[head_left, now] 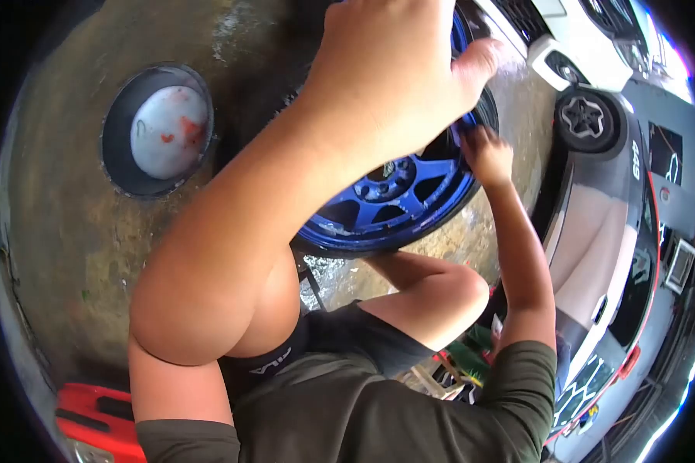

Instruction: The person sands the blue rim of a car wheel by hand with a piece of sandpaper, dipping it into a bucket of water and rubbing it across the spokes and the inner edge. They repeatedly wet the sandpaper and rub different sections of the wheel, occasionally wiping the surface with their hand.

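Observation:
A blue multi-spoke wheel [428, 174] with a black tyre stands in front of my bent legs. My left hand [394, 65] is raised close to the camera, its back towards me, in front of the wheel's upper part. Its thumb sticks out to the right, while the other fingers are cut off or hidden at the top edge. At the rim's right side, my right hand [489, 158] has its fingers curled in against the wheel. Whatever they hold, if anything, is hidden. Pale smears, perhaps suds, mark the lower rim. My left forearm covers much of the wheel.
A dark bucket [116, 158] of whitish liquid with orange-red patches stands on the wet, stained floor [62, 231] to the left. A red object [100, 413] lies at lower left. Parked at right is a grey and white car [594, 208], with another white vehicle [610, 54] beyond.

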{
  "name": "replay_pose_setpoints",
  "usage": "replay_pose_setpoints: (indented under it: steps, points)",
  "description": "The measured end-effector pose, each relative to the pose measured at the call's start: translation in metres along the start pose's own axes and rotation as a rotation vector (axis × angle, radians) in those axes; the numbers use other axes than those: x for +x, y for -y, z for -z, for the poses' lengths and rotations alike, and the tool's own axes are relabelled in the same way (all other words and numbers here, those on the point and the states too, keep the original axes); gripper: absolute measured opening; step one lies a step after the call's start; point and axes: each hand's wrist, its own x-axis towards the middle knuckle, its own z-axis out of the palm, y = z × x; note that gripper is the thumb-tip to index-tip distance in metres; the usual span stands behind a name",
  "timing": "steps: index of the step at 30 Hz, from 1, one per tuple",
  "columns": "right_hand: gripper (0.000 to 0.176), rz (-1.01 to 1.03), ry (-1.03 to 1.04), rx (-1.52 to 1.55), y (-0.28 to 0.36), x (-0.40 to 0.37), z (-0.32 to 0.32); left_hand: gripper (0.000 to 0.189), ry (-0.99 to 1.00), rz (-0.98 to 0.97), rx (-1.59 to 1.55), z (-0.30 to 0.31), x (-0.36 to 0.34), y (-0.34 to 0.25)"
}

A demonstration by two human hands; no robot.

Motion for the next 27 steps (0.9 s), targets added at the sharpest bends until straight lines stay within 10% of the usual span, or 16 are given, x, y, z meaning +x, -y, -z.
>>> replay_pose_setpoints:
  steps: [6, 11, 16, 21, 25, 27]
  points:
    - [0.031, 0.278, -0.171, 0.069, 0.044, 0.079, 0.027, 0.039, 0.043, -0.020, 0.021, 0.003, 0.003, 0.006]
    - [0.026, -0.126, 0.084, 0.082, 0.003, -0.016, 0.010, 0.042, 0.109, 0.034, 0.065, 0.012, 0.005, 0.004]
    - [0.032, 0.157, -0.220, 0.069, 0.038, 0.069, 0.022, 0.041, 0.251, 0.161, 0.115, -0.008, 0.004, 0.011]
    - [0.038, -0.588, 0.098, 0.207, 0.003, -0.038, 0.022, 0.043, 0.392, 0.125, 0.179, -0.038, -0.022, 0.049]
    - [0.042, -0.983, 0.035, 0.619, 0.013, -0.088, 0.064, 0.038, 0.833, 0.646, -0.176, -0.095, -0.055, 0.046]
    - [0.042, -0.987, -0.165, 0.924, 0.026, -0.105, 0.077, 0.062, 0.732, 1.081, -0.597, -0.141, -0.083, 0.037]
